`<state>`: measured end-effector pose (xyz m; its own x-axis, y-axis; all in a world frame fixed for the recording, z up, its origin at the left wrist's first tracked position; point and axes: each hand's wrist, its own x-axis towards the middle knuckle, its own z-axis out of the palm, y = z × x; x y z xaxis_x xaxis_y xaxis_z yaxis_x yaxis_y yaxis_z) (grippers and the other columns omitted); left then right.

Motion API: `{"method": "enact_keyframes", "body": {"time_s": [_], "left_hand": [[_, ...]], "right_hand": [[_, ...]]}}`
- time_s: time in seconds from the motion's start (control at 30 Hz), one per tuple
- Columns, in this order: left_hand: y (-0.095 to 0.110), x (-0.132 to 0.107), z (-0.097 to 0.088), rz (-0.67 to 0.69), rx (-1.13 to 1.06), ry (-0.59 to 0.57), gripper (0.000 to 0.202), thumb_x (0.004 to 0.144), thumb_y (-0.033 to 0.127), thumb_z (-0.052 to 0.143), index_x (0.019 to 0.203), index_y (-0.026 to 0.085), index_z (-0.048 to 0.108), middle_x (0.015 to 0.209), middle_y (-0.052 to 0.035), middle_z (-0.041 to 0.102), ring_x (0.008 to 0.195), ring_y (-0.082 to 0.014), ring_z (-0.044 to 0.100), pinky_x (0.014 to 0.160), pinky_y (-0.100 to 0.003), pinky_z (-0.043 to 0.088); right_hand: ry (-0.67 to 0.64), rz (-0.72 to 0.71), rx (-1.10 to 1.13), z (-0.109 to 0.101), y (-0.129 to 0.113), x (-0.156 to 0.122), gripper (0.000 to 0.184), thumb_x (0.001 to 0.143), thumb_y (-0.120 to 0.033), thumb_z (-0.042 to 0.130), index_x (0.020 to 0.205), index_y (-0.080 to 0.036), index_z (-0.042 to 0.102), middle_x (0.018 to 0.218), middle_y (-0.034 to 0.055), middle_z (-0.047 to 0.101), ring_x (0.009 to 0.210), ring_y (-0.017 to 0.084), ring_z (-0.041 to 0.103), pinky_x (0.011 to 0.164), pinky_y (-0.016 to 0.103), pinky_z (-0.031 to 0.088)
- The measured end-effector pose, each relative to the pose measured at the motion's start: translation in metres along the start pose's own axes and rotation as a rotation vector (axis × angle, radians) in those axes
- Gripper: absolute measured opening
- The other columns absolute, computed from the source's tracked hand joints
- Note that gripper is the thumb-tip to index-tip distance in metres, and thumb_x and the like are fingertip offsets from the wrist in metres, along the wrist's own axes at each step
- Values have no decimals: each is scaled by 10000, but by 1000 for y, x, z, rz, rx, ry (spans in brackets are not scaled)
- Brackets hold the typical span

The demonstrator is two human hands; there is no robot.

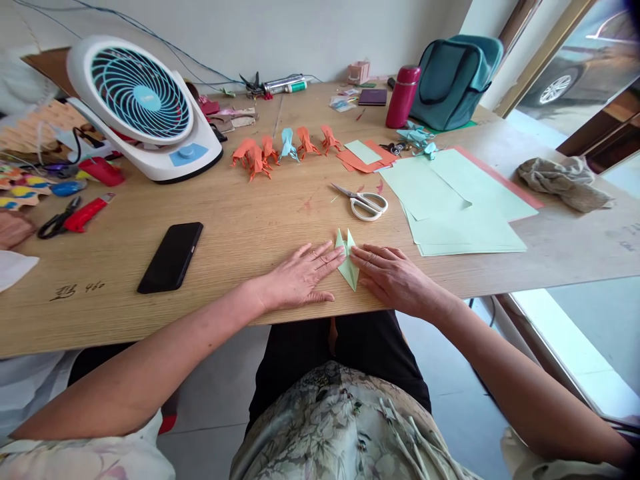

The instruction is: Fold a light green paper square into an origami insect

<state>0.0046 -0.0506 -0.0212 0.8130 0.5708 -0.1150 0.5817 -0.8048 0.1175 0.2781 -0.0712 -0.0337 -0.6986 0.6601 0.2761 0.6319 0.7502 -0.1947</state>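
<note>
A small light green folded paper piece (347,265) lies near the front edge of the wooden table (240,227), its two points aimed away from me. My left hand (300,277) lies flat beside it with fingers stretched out, fingertips touching its left side. My right hand (393,277) rests flat on its right side, fingers pressing the fold. Neither hand grips anything.
White-handled scissors (364,203) lie just beyond the fold. Green paper sheets (460,200) are stacked to the right. A black phone (171,257) lies to the left. Several orange and blue folded figures (280,150), a white fan (143,107), a red bottle (403,97) and a teal bag (455,80) stand farther back.
</note>
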Motion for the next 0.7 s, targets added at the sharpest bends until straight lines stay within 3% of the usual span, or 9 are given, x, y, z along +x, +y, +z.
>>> {"method": "enact_keyframes", "body": {"time_s": [0.27, 0.4, 0.47, 0.57, 0.63, 0.7], "left_hand": [[-1, -1, -2, 14, -125, 36, 797, 1010, 672, 255, 1649, 241, 51, 1713, -108, 162, 1598, -313, 102, 1265, -548, 77], [4, 2, 2, -40, -164, 95, 714, 1031, 620, 307, 1628, 239, 216, 1688, -101, 263, 1583, -309, 187, 1260, -564, 133], [5, 8, 5, -74, -196, 182, 601, 1053, 543, 350, 1561, 224, 386, 1631, -107, 396, 1538, -301, 317, 1237, -553, 225], [5, 21, 9, -112, -275, 387, 343, 1062, 341, 435, 1306, 222, 645, 1412, -82, 651, 1366, -253, 552, 1134, -456, 408], [4, 31, 11, -138, -319, 513, 224, 1023, 232, 507, 1110, 215, 713, 1231, -66, 740, 1187, -222, 661, 1032, -388, 489], [3, 40, 12, -165, -325, 568, 161, 985, 180, 555, 1003, 207, 713, 1113, -63, 754, 1061, -211, 688, 955, -358, 524]], "right_hand": [[1, 42, 30, 3, 1, 2, 524, 1041, -359, 468, 1540, -202, 436, 1523, 132, 541, 1371, 333, 505, 1090, 515, 406], [-3, 102, 46, 1, -3, 7, 474, 1046, -355, 441, 1488, -201, 511, 1461, 130, 588, 1305, 322, 534, 1055, 497, 405], [1, 138, 52, 1, -5, 9, 448, 1047, -353, 430, 1445, -193, 559, 1433, 133, 607, 1265, 318, 549, 1032, 486, 409], [13, 158, 62, 2, -6, 10, 431, 1049, -352, 431, 1420, -195, 583, 1472, 122, 587, 1292, 312, 531, 1043, 476, 397], [15, 160, 71, 3, -6, 10, 425, 1050, -345, 431, 1419, -199, 585, 1511, 109, 560, 1336, 310, 505, 1065, 478, 384], [20, 174, 87, 4, -5, 11, 407, 1052, -327, 428, 1403, -210, 598, 1510, 98, 565, 1334, 303, 510, 1067, 479, 383]]}}
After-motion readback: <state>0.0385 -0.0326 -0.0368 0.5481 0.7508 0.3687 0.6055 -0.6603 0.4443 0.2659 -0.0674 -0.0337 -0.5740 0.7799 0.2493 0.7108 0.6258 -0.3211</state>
